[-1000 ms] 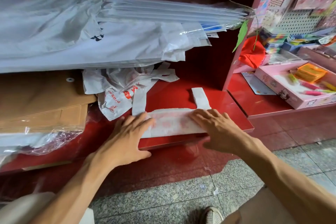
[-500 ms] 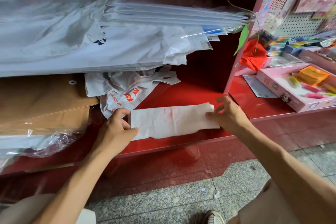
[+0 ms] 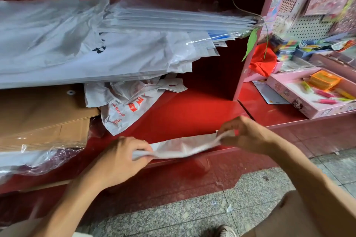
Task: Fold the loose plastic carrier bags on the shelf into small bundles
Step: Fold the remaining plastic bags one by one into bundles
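A white carrier bag [image 3: 183, 146], folded into a long flat strip, hangs just above the front edge of the red shelf [image 3: 188, 115]. My left hand [image 3: 123, 158] pinches its left end, and my right hand [image 3: 244, 134] pinches its right end, so the strip is stretched between them. Further back on the shelf lies a heap of loose, crumpled white carrier bags [image 3: 127, 102] with red print.
A big stack of plastic-wrapped white sheets [image 3: 96, 50] overhangs the loose bags. Brown envelopes [image 3: 42, 113] sit at the left. A pink divider [image 3: 248, 59] bounds the shelf on the right, with a pink tray of stationery [image 3: 316, 94] beyond. Granite floor lies below.
One second ago both hands pressed the bag flat on the shelf. The handles got folded in, then both hands took the ends and lifted the strip toward the shelf's front edge.
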A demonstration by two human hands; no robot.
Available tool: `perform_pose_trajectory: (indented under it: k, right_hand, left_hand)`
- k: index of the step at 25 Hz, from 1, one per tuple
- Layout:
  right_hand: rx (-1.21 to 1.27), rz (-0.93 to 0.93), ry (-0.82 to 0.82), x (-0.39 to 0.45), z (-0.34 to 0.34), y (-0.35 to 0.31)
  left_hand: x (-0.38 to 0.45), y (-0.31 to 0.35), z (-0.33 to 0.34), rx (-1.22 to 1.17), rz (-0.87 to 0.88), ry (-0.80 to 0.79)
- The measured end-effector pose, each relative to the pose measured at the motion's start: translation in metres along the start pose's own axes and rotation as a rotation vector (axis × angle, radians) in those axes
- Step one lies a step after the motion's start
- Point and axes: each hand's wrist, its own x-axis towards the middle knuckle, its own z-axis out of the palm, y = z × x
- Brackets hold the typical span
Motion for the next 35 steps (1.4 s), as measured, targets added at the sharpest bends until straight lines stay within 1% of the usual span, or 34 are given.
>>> perform_pose_trajectory:
  k: [2, 3, 4, 6, 7, 8, 9, 10, 11, 12, 13, 14, 15, 16, 17, 18, 19, 20, 22, 24, 26, 28, 29, 31, 33, 34, 35]
  right_hand:
    - [0.432, 0.052, 0.153, 0.003, -0.010, -0.004]
    - [0.581, 0.076, 0.257, 0.006, -0.012, -0.006]
    - [0.692, 0.087, 0.351, 0.011, -0.011, -0.008]
    - [0.764, 0.160, 0.523, 0.029, -0.005, -0.007]
    - [0.680, 0.210, 0.592, 0.038, 0.000, -0.004]
    - [0.452, 0.251, 0.657, 0.044, 0.006, -0.004]
    - [0.169, 0.245, 0.717, 0.045, 0.012, -0.007]
    - [-0.016, 0.147, 0.735, 0.041, 0.017, -0.014]
    - [-0.075, 0.004, 0.668, 0.034, 0.025, -0.022]
    - [-0.032, -0.124, 0.507, 0.026, 0.034, -0.033]
    - [0.013, -0.219, 0.301, 0.015, 0.046, -0.044]
    - [-0.048, -0.255, 0.100, 0.006, 0.061, -0.052]
    - [-0.251, -0.266, -0.026, 0.000, 0.075, -0.055]
    - [-0.451, -0.271, -0.053, -0.003, 0.087, -0.053]
    - [-0.566, -0.296, -0.003, -0.003, 0.095, -0.048]
    - [-0.580, -0.320, 0.077, -0.001, 0.098, -0.044]
    - [-0.514, -0.334, 0.144, 0.001, 0.098, -0.039]
    - [-0.420, -0.337, 0.191, 0.003, 0.094, -0.038]
    - [-0.176, -0.292, 0.249, 0.006, 0.089, -0.037]
    - [0.098, -0.187, 0.221, 0.010, 0.086, -0.037]
    - [0.319, -0.077, 0.221, 0.015, 0.082, -0.034]
    - [0.439, 0.025, 0.234, 0.019, 0.079, -0.030]
    - [0.415, 0.063, 0.253, 0.021, 0.078, -0.030]
    - [0.205, 0.073, 0.308, 0.020, 0.081, -0.030]
    - [-0.128, -0.031, 0.377, 0.018, 0.085, -0.030]
    - [-0.250, -0.123, 0.382, 0.015, 0.086, -0.031]
    - [-0.318, -0.190, 0.336, 0.014, 0.087, -0.030]
  left_hand:
    - [0.002, 0.007, -0.001, -0.230, -0.117, 0.018]
    - [0.003, 0.011, -0.001, -0.416, -0.171, 0.022]
    - [0.004, 0.015, -0.001, -0.589, -0.231, 0.042]
    - [0.006, 0.024, 0.002, -0.831, -0.369, 0.059]
    - [0.008, 0.027, 0.005, -0.904, -0.429, 0.071]
    - [0.009, 0.031, 0.009, -0.965, -0.474, 0.090]
    - [0.011, 0.034, 0.014, -1.002, -0.513, 0.116]
    - [0.013, 0.036, 0.019, -1.032, -0.548, 0.136]
    - [0.013, 0.037, 0.024, -1.045, -0.564, 0.140]
    - [0.013, 0.038, 0.029, -1.025, -0.557, 0.135]
    - [0.012, 0.038, 0.031, -0.941, -0.521, 0.125]
    - [0.010, 0.037, 0.032, -0.761, -0.442, 0.104]
    - [0.008, 0.034, 0.033, -0.484, -0.331, 0.069]
    - [0.007, 0.030, 0.033, -0.188, -0.205, 0.029]
    - [0.005, 0.028, 0.033, 0.045, -0.093, -0.002]
    - [0.004, 0.026, 0.036, 0.180, -0.011, -0.013]
    - [0.004, 0.024, 0.039, 0.250, 0.044, -0.005]
    - [0.004, 0.022, 0.041, 0.267, 0.086, 0.038]
    - [0.007, 0.018, 0.043, 0.200, 0.103, 0.139]
    - [0.010, 0.019, 0.042, 0.010, 0.010, 0.161]
    - [0.012, 0.020, 0.040, -0.231, -0.111, 0.139]
    - [0.014, 0.023, 0.040, -0.327, -0.184, 0.121]
    - [0.015, 0.025, 0.042, -0.335, -0.208, 0.131]
    - [0.015, 0.030, 0.044, -0.316, -0.236, 0.178]
    - [0.014, 0.032, 0.047, -0.197, -0.191, 0.237]
    - [0.013, 0.031, 0.047, -0.120, -0.145, 0.241]
    - [0.012, 0.029, 0.046, -0.058, -0.101, 0.212]
